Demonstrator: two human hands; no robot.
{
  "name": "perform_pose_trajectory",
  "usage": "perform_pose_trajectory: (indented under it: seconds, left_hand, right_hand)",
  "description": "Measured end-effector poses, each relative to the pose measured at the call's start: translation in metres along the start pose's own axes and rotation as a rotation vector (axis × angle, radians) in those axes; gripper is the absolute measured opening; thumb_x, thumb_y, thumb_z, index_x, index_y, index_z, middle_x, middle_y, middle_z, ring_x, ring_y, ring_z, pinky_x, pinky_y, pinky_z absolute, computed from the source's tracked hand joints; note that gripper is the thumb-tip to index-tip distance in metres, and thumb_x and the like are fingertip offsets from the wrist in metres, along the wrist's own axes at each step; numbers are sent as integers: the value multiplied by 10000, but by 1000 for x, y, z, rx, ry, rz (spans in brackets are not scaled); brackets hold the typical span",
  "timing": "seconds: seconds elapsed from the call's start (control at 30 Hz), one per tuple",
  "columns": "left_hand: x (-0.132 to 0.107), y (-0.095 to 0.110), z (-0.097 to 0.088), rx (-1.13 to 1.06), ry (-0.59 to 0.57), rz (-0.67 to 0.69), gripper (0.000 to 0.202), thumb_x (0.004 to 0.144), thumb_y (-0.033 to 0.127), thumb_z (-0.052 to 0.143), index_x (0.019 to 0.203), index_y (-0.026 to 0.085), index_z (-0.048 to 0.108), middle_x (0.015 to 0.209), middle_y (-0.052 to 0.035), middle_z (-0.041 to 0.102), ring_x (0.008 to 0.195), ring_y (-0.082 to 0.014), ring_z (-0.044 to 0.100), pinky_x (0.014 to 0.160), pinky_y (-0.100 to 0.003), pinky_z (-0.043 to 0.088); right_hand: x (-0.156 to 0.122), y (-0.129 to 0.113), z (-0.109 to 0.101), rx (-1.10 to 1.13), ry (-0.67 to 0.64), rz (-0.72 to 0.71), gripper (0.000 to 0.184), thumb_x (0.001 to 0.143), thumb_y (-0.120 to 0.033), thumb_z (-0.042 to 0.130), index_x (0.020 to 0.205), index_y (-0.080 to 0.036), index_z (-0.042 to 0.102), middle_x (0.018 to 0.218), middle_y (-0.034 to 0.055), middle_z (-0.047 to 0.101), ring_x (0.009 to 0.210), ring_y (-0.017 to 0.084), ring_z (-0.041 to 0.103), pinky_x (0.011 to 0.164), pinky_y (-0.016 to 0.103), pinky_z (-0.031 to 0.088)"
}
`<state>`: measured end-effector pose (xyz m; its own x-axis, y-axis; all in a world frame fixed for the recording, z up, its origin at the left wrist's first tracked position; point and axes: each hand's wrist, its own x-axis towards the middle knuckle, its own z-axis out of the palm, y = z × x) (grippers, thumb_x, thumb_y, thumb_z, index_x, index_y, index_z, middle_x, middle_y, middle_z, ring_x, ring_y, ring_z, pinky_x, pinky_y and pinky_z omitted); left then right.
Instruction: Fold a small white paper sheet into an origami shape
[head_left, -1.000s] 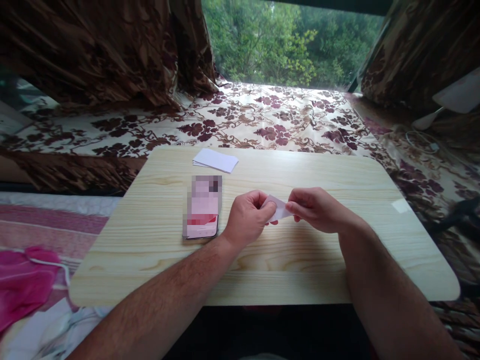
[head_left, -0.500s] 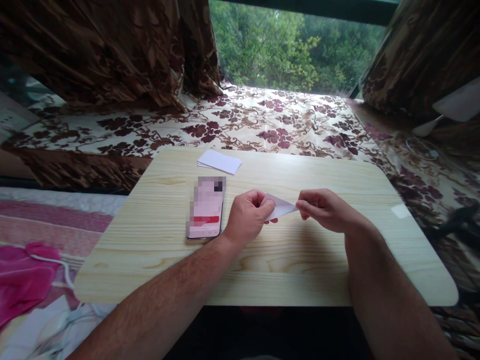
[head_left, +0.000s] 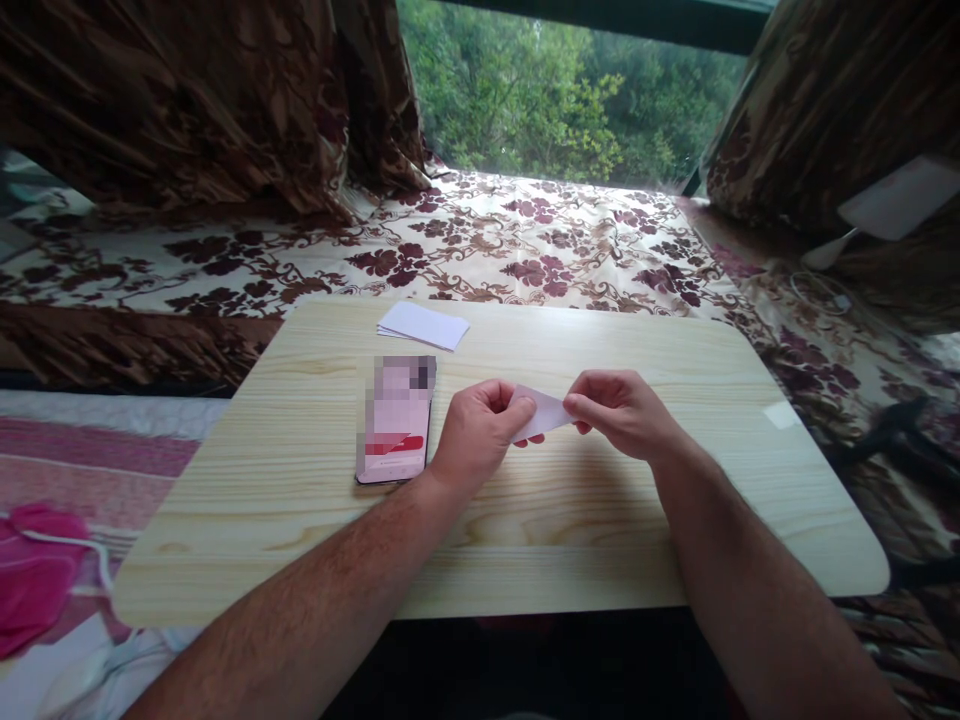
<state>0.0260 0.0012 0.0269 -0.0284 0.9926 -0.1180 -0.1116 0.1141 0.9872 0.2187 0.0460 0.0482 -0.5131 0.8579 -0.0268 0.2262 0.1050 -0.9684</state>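
A small folded piece of white paper, tapering to a point on the right, is held above the table between my two hands. My left hand grips its wide end, thumb on top and fingertips showing beneath. At the pointed end, my right hand pinches the paper between thumb and forefinger, its other fingers curled. A phone with a lit, partly blurred screen lies left of my left hand. Beyond the phone rests a short stack of white paper sheets.
The pale wooden table has rounded corners. A whitish patch marks its right side. Behind it spreads a floral cloth below a window. Pink fabric with a white cord lies at the left, and a white lamp-like object stands at the right.
The whole view has shifted, so the table and phone appear slightly further left. My right hand has come a little closer to my left, and its grip covers the paper's tip.
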Motion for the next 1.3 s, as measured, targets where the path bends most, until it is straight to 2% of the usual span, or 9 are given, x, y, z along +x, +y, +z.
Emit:
perform_pose_trajectory:
  seconds: [0.13,0.27,0.53,0.9,1.07,1.13,1.2,1.3]
  left_hand:
    - [0,-1,1,-3,-38,-11,214,790,338,699,777,130,647,678,-50,693,585,-179,689,519,-241,512]
    - [-3,1,2,44,-103,-37,217,791,330,694,850,121,688,703,-60,707,598,-183,701,520,-238,517]
    - [-4,2,2,35,-117,-68,271,775,364,721,856,106,697,697,-76,710,578,-182,695,513,-241,512]
    - [-2,-1,0,22,-86,-33,318,813,432,695,861,118,705,714,-69,713,609,-172,679,556,-253,510]
    - [3,-7,-2,13,36,17,278,770,421,740,792,146,710,703,-16,677,607,-108,574,562,-209,419]
    - [4,-8,-3,-31,45,-7,262,741,403,761,769,149,703,704,-7,669,612,-104,556,577,-211,407]
    - [5,-9,-3,-95,24,-44,257,716,389,777,754,148,695,696,-4,663,611,-105,550,593,-218,409]
    - [6,-9,-2,-168,-4,-89,256,694,376,790,743,147,685,695,-4,662,610,-107,551,598,-222,411]
  right_hand:
    - [0,2,3,-7,54,-21,263,862,-356,673,712,-143,640,579,-3,583,524,102,493,502,240,355]
    - [1,2,2,-28,109,-24,252,848,-357,679,714,-146,644,577,-4,582,521,102,487,501,241,361]
    - [0,-2,3,-33,140,-44,255,825,-352,704,699,-144,624,591,-2,579,525,95,476,497,243,349]
    - [1,4,0,-30,136,-25,285,828,-380,706,686,-146,629,565,-2,582,504,99,483,482,241,361]
    - [0,0,-1,-16,93,-2,308,829,-397,711,668,-144,643,541,-1,580,488,97,486,463,232,359]
    - [-1,-1,-2,42,64,2,332,860,-439,674,719,-138,685,572,15,609,499,105,519,472,236,399]
    - [-2,-2,-4,143,39,-3,340,881,-462,644,845,-135,731,640,34,650,537,123,571,507,251,464]
    - [-3,0,-6,249,0,-17,307,841,-417,708,997,-154,740,717,42,693,579,137,616,554,272,528]
